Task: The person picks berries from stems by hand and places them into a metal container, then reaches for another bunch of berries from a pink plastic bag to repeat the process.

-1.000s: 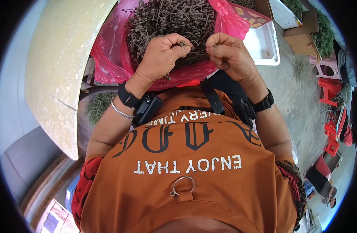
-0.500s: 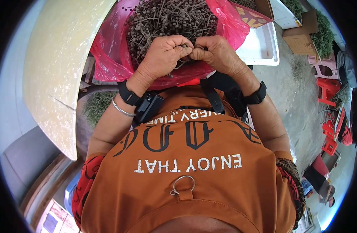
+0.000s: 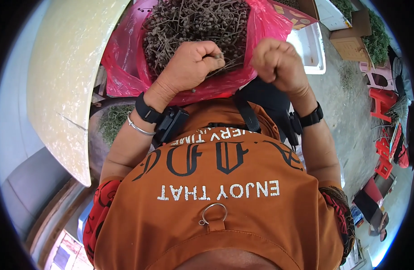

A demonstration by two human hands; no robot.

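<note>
My right grip [image 3: 280, 65], curled with contents I could not determine, had withdrawn from my left grip [image 3: 191, 65], leaving that alone to pinch a sprig [image 3: 219, 56] over the dark berried stems [image 3: 195, 22] heaped in the pink bag [image 3: 126, 84].

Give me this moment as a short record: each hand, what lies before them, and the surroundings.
Left hand: grip closed on a small berry-like piece
Right hand: curled, blurred; contents can't be told
Hands together: no, apart
Container: open pink plastic bag
Contents: heap of dark, stemmed berries
To the left: large pale yellow panel
To the right: white tray; cardboard box near green sprigs; red stool
</note>
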